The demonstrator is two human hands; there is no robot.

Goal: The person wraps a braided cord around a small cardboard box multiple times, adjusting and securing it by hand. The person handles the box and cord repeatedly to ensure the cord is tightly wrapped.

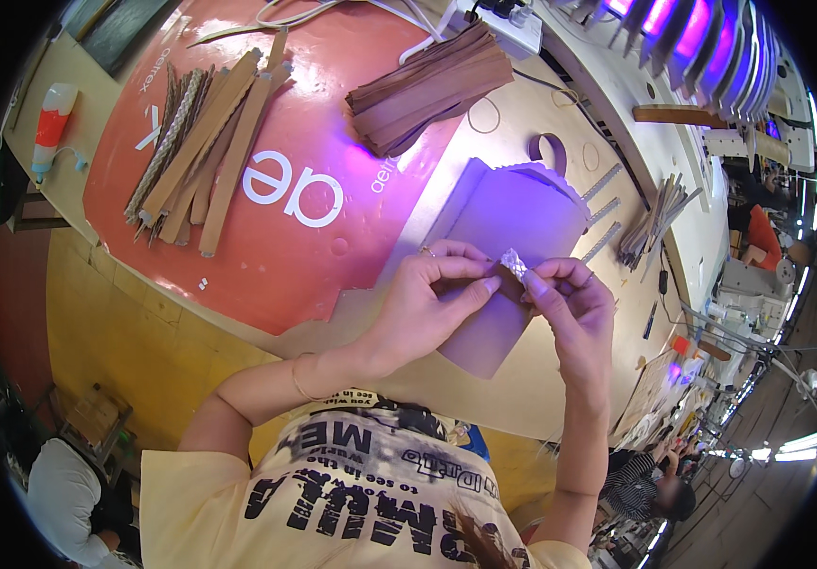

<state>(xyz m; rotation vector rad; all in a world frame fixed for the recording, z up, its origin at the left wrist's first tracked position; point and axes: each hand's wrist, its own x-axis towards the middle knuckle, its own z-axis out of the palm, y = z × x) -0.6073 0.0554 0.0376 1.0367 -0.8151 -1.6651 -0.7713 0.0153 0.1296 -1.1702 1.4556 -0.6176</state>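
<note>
On my head view, here's the left hand, thumb and forefinger pinching a short braided strip at its left side; over on the right, I've got the right hand pinching the other side, fingertips close together. The strip sits between them, in front of a purple-lit sheet on the table. It's pale and shiny, woven-looking, with brown showing below.

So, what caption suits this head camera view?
Left hand and right hand pinch a shiny strip over a purple-lit sheet.
</note>
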